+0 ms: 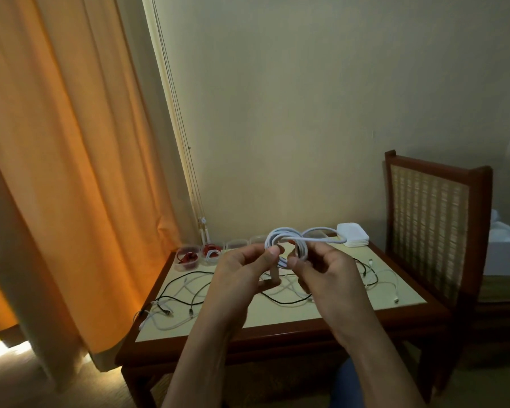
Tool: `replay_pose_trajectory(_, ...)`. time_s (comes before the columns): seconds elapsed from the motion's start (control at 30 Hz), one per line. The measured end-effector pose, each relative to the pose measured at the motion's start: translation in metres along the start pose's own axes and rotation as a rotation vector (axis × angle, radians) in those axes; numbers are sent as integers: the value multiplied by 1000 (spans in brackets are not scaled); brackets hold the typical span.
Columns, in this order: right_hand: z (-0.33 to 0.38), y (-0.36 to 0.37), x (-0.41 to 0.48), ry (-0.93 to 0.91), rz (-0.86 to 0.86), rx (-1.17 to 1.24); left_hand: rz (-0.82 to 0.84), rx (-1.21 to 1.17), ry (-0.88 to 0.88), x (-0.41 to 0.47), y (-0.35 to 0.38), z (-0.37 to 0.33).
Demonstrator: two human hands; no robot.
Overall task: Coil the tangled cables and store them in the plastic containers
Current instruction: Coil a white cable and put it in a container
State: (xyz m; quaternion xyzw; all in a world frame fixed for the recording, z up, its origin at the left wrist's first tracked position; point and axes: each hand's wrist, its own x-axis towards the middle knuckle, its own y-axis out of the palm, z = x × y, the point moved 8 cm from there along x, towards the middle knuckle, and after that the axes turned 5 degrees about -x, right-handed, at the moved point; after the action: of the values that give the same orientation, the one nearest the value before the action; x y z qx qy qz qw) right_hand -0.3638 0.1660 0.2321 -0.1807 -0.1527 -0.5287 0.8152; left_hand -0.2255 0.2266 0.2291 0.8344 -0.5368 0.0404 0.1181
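Your forearms fill the bottom of the view, and both hands are up over the middle of the tabletop (pixel 280 315) working the same thing. Your left hand (pixel 242 267) is pinching one side of a white cable coil (pixel 283 241) with thumb and fingers, and your right hand (pixel 326 267) is closed on the other side, with a loose tail looping off toward the back right corner.

That cable looks light and springy, so I'd guess the loops want to pop open the second you ease off. Keep your pinch across all the loops at once, not on a single strand.

Loose black and white cables (pixel 186 295) sprawl from the left edge across to the right edge. Along the back edge sit small clear plastic containers (pixel 236 244); the two nearest the back left corner hold red cable coils (pixel 187 257). A stack of white lids (pixel 352 238) sits at the back right corner.
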Motion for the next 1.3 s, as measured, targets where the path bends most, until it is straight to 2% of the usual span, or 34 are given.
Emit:
replay_pose_trajectory(0.1, -5, -5, 2, -10, 16, -143, 37, 246, 82, 0, -5, -12)
replay_pose_trajectory(0.27, 17, -4, 4, -130, 39, -473, 75, 635, 211, 0, -1, -34)
replay_pose_trajectory(0.4, 26, -3, 2, -180, 77, -506, 112, 788, 266, 0, 3, -47)
replay_pose_trajectory(0.5, 32, -8, 0, -257, -8, -479, 28, 682, 250, 0, -7, -43)
replay_pose_trajectory(0.63, 23, -46, 7, -260, -299, -472, -196, 288, 143, 2, -46, -27)
replay_pose_trajectory(0.83, 13, -57, 9, -288, -475, -480, -205, -259, 22, 1, -45, -8)
replay_pose_trajectory(0.93, 3, -47, 12, -267, -407, -540, -206, -476, 15, -1, -33, -6)
replay_pose_trajectory(1.07, -17, -16, 12, -147, -144, -364, -217, -641, -33, -2, -22, -4)
replay_pose_trajectory(1.23, -29, 4, 14, -37, -21, -335, -241, -506, -19, -1, -18, 0)
replay_pose_trajectory(1.3, -31, 8, 16, 28, 27, -212, -232, -391, -3, -1, -17, -1)
